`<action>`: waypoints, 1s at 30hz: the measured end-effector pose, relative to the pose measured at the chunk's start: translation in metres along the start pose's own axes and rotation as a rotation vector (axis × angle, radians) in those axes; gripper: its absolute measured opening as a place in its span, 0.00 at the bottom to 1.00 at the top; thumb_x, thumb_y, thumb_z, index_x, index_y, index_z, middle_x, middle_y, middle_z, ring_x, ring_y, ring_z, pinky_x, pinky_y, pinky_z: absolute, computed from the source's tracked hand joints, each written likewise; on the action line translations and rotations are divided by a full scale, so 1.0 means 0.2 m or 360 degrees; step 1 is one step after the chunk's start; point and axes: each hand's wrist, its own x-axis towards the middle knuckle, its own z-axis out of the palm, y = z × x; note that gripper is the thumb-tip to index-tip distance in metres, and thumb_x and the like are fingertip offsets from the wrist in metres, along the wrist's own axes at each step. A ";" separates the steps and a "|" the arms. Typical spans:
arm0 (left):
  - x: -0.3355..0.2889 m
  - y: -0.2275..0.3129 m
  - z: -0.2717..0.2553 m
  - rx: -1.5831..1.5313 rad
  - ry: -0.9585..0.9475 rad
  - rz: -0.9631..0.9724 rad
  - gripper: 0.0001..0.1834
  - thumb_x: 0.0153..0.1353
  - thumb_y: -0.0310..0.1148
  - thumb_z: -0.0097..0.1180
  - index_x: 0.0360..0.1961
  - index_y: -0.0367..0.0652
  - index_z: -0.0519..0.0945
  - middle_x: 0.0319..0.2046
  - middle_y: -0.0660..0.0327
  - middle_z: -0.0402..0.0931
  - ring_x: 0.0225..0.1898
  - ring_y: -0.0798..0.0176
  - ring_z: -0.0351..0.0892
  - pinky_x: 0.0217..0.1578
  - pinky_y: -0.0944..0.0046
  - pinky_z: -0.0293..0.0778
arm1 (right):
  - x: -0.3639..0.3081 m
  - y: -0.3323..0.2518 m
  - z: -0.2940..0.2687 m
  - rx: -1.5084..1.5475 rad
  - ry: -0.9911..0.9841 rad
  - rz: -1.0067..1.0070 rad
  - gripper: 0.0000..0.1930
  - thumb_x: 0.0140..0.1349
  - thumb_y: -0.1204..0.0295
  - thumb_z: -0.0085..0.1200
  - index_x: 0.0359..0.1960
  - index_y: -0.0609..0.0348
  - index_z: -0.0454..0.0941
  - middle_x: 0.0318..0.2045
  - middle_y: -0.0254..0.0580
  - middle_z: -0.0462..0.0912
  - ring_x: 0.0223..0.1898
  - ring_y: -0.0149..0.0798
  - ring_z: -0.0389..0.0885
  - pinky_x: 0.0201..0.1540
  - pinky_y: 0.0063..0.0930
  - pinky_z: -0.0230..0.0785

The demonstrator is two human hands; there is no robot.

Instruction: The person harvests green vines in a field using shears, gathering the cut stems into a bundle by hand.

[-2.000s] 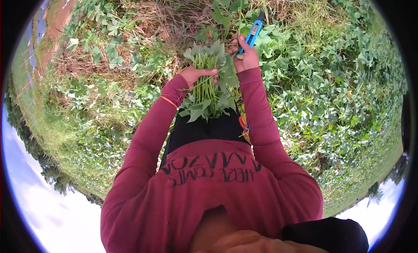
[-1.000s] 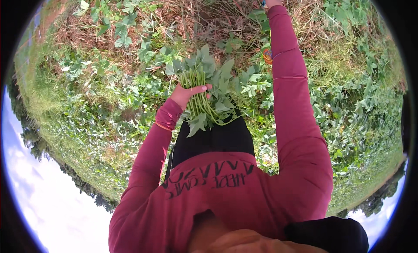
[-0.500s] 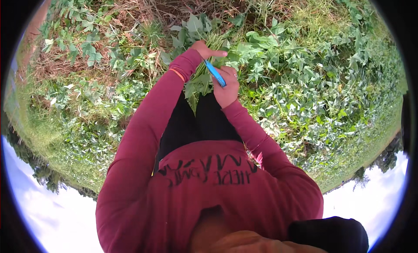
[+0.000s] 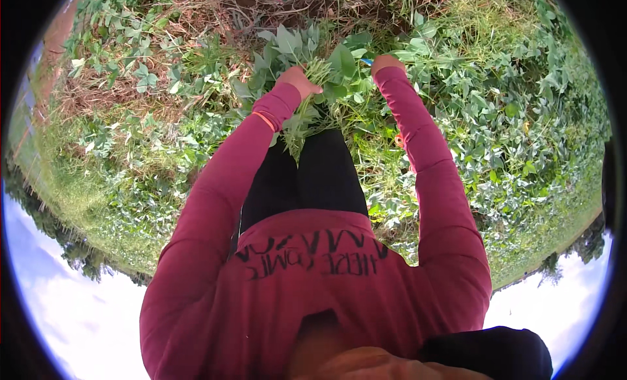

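My left hand (image 4: 299, 82) is closed round a bunch of leafy green stems (image 4: 319, 71). Pale stem ends stick out by its thumb, while broad leaves spread beyond the fist and hang down towards my black trousers. Farther to the right, among the low growing plants, is my right hand (image 4: 386, 64), its fingers curled round a slim blue tool (image 4: 367, 61). Only a short piece of the tool shows; leaves and the hand hide the rest, so its working end cannot be made out.
Low leafy plants (image 4: 483, 138) cover the ground to the right, mixed with grass. Dry brown straw (image 4: 117, 99) lies among the greenery at the left, and more dead stalks (image 4: 261, 11) lie beyond my hands. My legs (image 4: 330, 171) are just below the bunch.
My right hand has moved away from the bunch, forward and to the right into the plants, with the blue tool. The left hand has stayed nearly in place, still holding the stems.
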 end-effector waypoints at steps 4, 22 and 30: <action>-0.22 -0.07 -0.05 -0.0333 0.0099 -0.0067 0.47 0.41 0.50 0.74 0.60 0.34 0.71 0.49 0.46 0.80 0.49 0.47 0.81 0.52 0.56 0.74 | 0.01 0.07 0.06 0.0512 0.0065 0.0228 0.14 0.62 0.64 0.57 0.43 0.60 0.84 0.42 0.47 0.86 0.43 0.46 0.86 0.42 0.43 0.79; -0.83 -0.09 -0.47 -0.3197 0.0216 0.0297 0.13 0.56 0.25 0.67 0.43 0.36 0.82 0.41 0.56 0.83 0.40 0.63 0.84 0.46 0.60 0.79 | -1.10 -0.57 -0.79 0.1877 0.0284 -0.1464 0.07 0.59 0.78 0.62 0.39 0.61 0.85 0.33 0.34 0.85 0.33 0.23 0.79 0.40 0.19 0.70; -0.90 -0.32 -0.65 -0.3235 0.0416 0.0591 0.19 0.56 0.25 0.66 0.50 0.37 0.79 0.43 0.56 0.83 0.47 0.61 0.82 0.47 0.59 0.79 | -1.14 -1.00 -0.77 0.2247 0.0233 -0.1654 0.07 0.60 0.78 0.60 0.40 0.63 0.83 0.41 0.36 0.82 0.42 0.31 0.79 0.48 0.25 0.71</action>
